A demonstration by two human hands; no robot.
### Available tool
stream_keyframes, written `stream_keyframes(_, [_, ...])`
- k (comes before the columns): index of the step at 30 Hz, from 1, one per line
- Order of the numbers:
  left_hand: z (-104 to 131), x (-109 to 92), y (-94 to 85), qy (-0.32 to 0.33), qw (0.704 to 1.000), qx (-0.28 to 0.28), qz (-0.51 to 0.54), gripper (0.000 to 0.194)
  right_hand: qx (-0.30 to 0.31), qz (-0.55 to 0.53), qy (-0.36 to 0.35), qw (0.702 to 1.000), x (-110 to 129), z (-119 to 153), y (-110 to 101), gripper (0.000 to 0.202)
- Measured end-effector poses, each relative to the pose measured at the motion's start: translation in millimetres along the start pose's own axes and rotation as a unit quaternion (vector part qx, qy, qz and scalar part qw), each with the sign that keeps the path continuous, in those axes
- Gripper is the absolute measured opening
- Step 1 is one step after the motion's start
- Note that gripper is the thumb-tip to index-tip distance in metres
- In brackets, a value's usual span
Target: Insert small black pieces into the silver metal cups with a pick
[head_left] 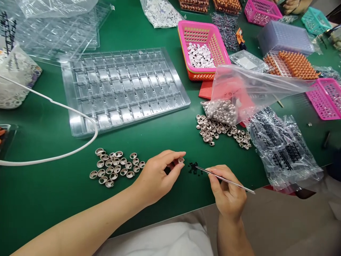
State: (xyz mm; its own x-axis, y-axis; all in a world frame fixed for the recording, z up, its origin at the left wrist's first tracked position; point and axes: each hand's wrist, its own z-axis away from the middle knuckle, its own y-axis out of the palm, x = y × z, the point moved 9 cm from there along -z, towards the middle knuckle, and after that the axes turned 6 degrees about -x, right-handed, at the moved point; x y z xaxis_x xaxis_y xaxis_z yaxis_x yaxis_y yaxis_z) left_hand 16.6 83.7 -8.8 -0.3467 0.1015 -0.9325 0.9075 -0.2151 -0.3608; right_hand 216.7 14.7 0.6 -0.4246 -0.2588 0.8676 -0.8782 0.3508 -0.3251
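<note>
Between the thumb and fingers of my left hand (160,174) is a small silver metal ring-shaped part (181,160). My right hand (229,192) grips a thin pair of tweezers (229,180), whose tip reaches into a little pile of tiny black pieces (193,168) on the green table. To the left of my left hand lies a group of similar ring parts (114,165), set apart from one another or touching. Beyond my hands, more of these metal parts (213,131) spill out near the mouth of a clear plastic bag (239,89).
A clear compartment tray (125,89) lies behind my left hand. A white cable (66,153) loops at the left. Pink baskets (226,53) hold white pieces; bagged black parts (285,149) lie at the right. Another person's hand (291,6) shows at the top right.
</note>
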Motion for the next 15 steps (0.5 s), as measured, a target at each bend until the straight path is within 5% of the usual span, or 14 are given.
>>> stream_keyframes(15, [-0.8,1.2,1.1,-0.018,1.0,0.009,0.001,0.023,0.012,0.011,-0.002,1.0,3.7,-2.0,2.2,0.028])
